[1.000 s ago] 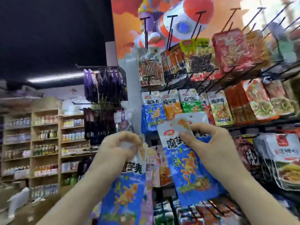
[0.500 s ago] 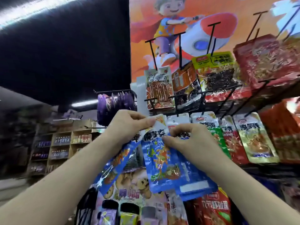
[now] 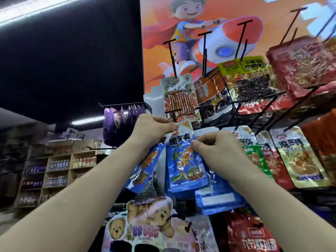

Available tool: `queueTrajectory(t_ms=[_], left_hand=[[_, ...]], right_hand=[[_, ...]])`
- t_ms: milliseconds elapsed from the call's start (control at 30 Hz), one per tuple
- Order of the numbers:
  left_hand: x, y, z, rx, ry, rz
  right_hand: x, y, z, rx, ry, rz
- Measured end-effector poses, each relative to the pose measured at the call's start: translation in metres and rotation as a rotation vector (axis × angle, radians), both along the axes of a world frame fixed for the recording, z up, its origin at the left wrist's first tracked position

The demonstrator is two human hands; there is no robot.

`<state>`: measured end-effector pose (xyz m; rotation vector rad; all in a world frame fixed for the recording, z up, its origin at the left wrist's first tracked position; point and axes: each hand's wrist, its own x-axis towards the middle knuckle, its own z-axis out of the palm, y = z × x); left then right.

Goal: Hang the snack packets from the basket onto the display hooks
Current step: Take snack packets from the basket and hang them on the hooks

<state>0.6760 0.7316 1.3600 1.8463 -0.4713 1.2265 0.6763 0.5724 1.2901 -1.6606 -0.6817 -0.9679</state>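
My left hand pinches the white top edge of a blue snack packet and holds another blue packet that hangs below it. My right hand grips the front blue packet at its upper right corner. The packet's top sits just under the tip of a black display hook in the second row. More blue packets hang behind my right wrist. The basket is out of view.
The rack holds rows of black hooks with red, orange, green and gold packets. Bear-printed packets hang below. A purple packet rack and wooden drink shelves stand to the left.
Both hands have risen with the blue packets from below the second row to its leftmost hook. The camera has tilted upward and closer to the rack.
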Motion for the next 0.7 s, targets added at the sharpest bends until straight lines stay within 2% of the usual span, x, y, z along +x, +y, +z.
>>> queueTrajectory(t_ms=[100,300,600,700], left_hand=[[0.003,0.002,0.005,-0.023,0.091,-0.032],[0.004,0.006,0.010,-0.149,0.389,-0.194],[0.017,0.007,0.014,-0.081,0.311,-0.064],[0.025,0.008,0.009,-0.002,0.195,0.028]], right_hand=[[0.002,0.000,0.000,-0.026,0.012,-0.016],[0.008,0.001,-0.001,-0.043,0.024,-0.044],[0.007,0.000,0.003,-0.148,0.009,-0.220],[0.004,-0.001,0.002,-0.199,-0.024,-0.311]])
